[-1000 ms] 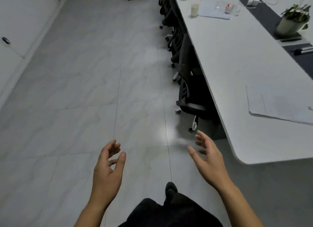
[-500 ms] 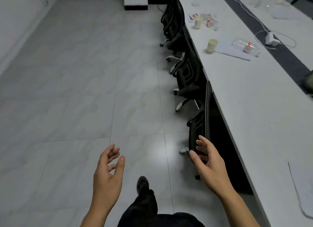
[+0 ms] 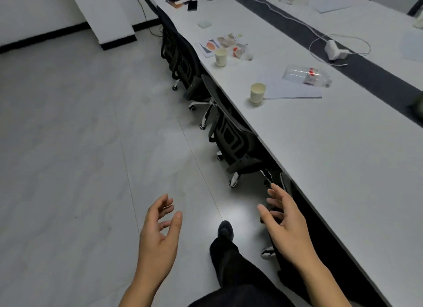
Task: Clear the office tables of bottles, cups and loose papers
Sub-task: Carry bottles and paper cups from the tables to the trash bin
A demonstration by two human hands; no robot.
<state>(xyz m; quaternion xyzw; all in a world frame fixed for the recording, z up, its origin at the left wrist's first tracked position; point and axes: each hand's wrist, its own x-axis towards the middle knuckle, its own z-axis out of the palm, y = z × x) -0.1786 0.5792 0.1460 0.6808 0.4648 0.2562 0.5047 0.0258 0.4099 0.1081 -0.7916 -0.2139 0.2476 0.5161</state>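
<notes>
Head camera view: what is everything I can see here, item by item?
Table: one, white, right side.
Near cup: one, cream, upright at table edge.
Far cup: one, cream, upright farther along.
Paper sheet: one, white, beside near cup.
Clear bottle: one, red label, lying on Paper sheet.
Charger: one, white, with cable, on the dark strip.
Office chairs: at least two, black, tucked under table.
Floor: grey tiles, left.
Left hand: open, empty, over floor.
Right hand: open, empty, near table edge.
</notes>
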